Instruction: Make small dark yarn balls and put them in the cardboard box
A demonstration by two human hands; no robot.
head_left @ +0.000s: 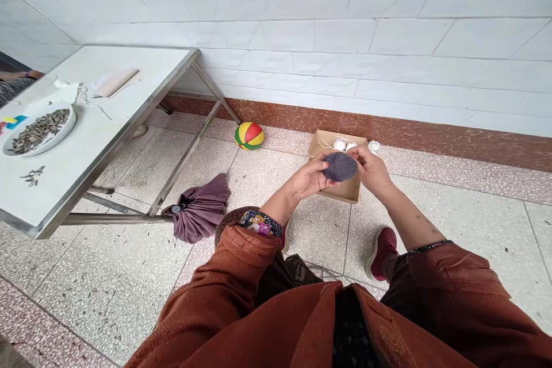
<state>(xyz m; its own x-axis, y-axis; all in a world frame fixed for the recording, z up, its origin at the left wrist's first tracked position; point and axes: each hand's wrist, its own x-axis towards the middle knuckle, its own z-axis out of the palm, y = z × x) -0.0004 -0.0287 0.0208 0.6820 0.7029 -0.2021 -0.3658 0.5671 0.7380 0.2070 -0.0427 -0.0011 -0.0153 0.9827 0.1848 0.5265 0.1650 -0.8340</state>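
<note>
A dark grey ball of yarn (340, 167) rests in my left hand (308, 178), whose thumb and fingers curl round its left side. Close against the ball's right edge is my right hand (370, 169), its fingers pinched together; any strand between them is too fine to see. Below both hands, an open cardboard box (351, 192) stands on the floor. White balls of yarn (340, 144) lie at its far side, partly hidden by my hands, and another white ball (374, 146) sits just outside to the right.
On the left stands a white table (142, 69) with a steel frame, bearing a bowl (71, 129) of sunflower seeds. A striped ball (249, 135) lies by the tiled wall. A folded purple umbrella (200, 210) rests near the table leg. Seed shells are scattered over the floor.
</note>
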